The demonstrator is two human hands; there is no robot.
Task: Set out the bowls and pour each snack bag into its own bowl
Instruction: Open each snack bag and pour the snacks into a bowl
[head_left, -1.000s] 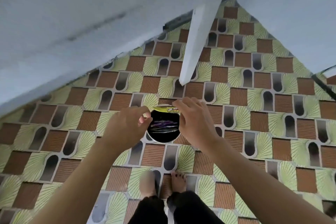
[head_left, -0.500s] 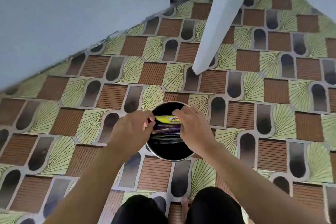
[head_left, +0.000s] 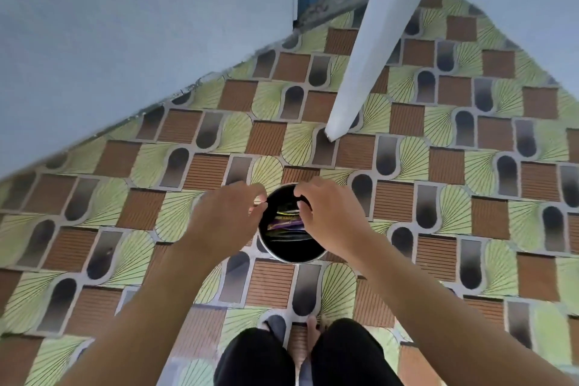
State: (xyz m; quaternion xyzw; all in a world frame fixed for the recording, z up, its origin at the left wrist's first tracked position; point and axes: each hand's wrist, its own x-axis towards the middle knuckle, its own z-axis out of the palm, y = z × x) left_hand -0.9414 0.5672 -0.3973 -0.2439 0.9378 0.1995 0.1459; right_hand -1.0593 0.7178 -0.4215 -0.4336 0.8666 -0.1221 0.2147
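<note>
The one yellow wrapper (head_left: 287, 213), pinched earlier, is now released into the one bin (head_left: 291, 259); the left hand (head_left: 228, 219) and right hand (head_left: 330, 218) are curled, empty.

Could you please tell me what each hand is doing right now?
Left hand: curled at the bowl rim; hold cannot be told.
Right hand: likewise curled there; cannot be told.

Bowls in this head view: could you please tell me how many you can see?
1. The round black bowl with a silvery rim is gripped at its rim by the left hand and right hand, over the patterned floor, with colourful snack packets inside. Bowls nested beneath could be hidden.
</note>
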